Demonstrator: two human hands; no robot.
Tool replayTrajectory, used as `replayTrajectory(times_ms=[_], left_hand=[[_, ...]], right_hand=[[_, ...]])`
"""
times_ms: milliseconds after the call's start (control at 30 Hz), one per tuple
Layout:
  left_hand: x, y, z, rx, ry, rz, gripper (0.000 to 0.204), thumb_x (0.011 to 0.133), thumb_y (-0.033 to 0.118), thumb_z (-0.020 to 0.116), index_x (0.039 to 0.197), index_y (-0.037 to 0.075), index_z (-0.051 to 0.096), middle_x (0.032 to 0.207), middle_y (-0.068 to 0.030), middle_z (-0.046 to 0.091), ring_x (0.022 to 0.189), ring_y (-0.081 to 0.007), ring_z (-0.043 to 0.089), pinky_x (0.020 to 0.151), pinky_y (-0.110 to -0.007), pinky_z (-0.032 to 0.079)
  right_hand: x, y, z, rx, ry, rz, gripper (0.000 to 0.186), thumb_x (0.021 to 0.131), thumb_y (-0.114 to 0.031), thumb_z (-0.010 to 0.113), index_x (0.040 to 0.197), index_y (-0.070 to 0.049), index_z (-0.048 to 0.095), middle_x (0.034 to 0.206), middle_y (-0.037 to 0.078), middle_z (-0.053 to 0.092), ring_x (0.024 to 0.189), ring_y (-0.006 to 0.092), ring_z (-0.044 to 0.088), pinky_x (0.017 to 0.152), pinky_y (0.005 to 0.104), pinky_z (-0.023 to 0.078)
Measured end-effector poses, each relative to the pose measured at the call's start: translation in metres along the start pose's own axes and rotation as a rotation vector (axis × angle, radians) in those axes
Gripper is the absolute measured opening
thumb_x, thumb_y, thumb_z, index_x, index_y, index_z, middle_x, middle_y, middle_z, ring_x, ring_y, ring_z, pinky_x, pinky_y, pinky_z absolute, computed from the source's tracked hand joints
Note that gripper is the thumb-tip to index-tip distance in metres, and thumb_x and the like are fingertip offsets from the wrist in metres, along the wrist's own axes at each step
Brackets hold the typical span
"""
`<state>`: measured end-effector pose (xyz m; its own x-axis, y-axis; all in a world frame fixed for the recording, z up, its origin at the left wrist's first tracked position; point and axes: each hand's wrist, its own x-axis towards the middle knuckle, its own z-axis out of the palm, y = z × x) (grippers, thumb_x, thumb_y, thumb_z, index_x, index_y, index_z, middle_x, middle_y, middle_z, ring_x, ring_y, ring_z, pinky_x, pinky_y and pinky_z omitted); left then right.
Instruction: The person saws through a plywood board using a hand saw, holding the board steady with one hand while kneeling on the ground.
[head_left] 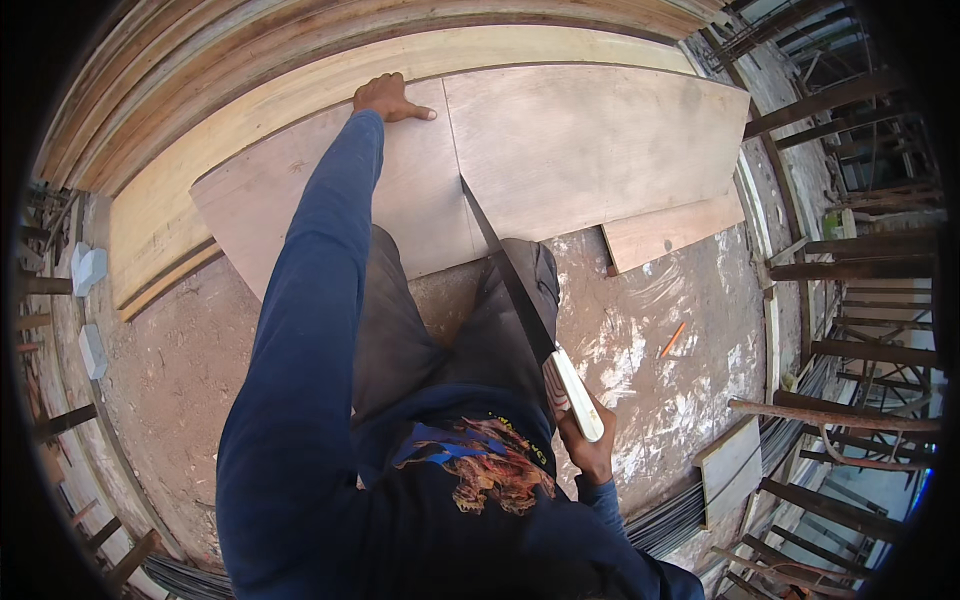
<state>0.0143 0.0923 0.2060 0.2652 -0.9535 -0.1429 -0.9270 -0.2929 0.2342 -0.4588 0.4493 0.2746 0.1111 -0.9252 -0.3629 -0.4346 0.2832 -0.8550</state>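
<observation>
A long plywood sheet (590,135) lies in front of me, reaching over my knees. A thin straight line runs across it from the far edge toward me; whether it is drawn or cut, I cannot tell. My left hand (390,98) grips the far edge left of this line, fingers bent over it and thumb stretched along the top. In my right hand (585,425), low and right of my lap, is the white handle of a handsaw (515,285). Its dark blade slants up and left over my right thigh, with the tip at the line.
Long boards (240,120) are stacked beyond the sheet. A smaller wood piece (675,232) lies under its right part. An orange pencil-like stick (672,340) is on the stained floor. Grey blocks (92,350) stand left; dark rods (675,520) and a flat board (730,470) lie lower right.
</observation>
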Motion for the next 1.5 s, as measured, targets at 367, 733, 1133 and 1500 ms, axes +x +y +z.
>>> replayTrajectory(times_ms=[367, 733, 1133, 1500], left_hand=[[0.047, -0.014, 0.024, -0.031, -0.088, -0.027, 0.102, 0.055, 0.074, 0.082, 0.123, 0.001, 0.064, 0.123, -0.0173, 0.067, 0.118, -0.0311, 0.063, 0.098, -0.042, 0.051], [0.106, -0.058, 0.083, -0.081, -0.096, -0.016, 0.104, 0.055, 0.076, 0.080, 0.125, 0.001, 0.063, 0.122, -0.0177, 0.068, 0.116, -0.0317, 0.063, 0.098, -0.041, 0.050], [0.065, -0.047, 0.110, -0.007, 0.223, -0.110, 0.107, 0.069, 0.058, 0.084, 0.155, 0.018, 0.033, 0.161, -0.0139, 0.027, 0.150, -0.0353, 0.021, 0.118, -0.059, 0.023], [-0.168, -0.201, 0.158, -0.389, 0.292, -0.315, 0.092, 0.079, 0.039, 0.083, 0.148, -0.001, 0.037, 0.148, -0.0307, 0.037, 0.139, -0.0461, 0.035, 0.116, -0.052, 0.032]], right_hand=[[-0.076, -0.100, -0.098, -0.111, 0.138, 0.128, 0.055, 0.073, -0.005, 0.072, 0.127, 0.006, 0.065, 0.079, 0.007, 0.072, 0.068, 0.0096, 0.064, 0.063, 0.0245, 0.051], [-0.003, 0.007, -0.033, -0.005, 0.434, 0.082, 0.046, 0.086, -0.010, 0.071, 0.126, 0.010, 0.061, 0.095, 0.009, 0.069, 0.084, 0.0121, 0.063, 0.076, 0.0281, 0.050], [0.033, 0.104, -0.037, -0.519, 0.855, -0.005, 0.036, 0.088, -0.008, 0.065, 0.124, -0.001, 0.066, 0.064, 0.011, 0.058, 0.057, 0.0137, 0.057, 0.055, 0.0321, 0.046], [0.048, 0.263, 0.022, -0.835, 0.384, 0.390, 0.118, 0.067, -0.004, 0.076, 0.161, -0.016, 0.006, 0.105, 0.025, 0.069, 0.089, 0.0416, 0.069, 0.073, 0.0505, 0.054]])
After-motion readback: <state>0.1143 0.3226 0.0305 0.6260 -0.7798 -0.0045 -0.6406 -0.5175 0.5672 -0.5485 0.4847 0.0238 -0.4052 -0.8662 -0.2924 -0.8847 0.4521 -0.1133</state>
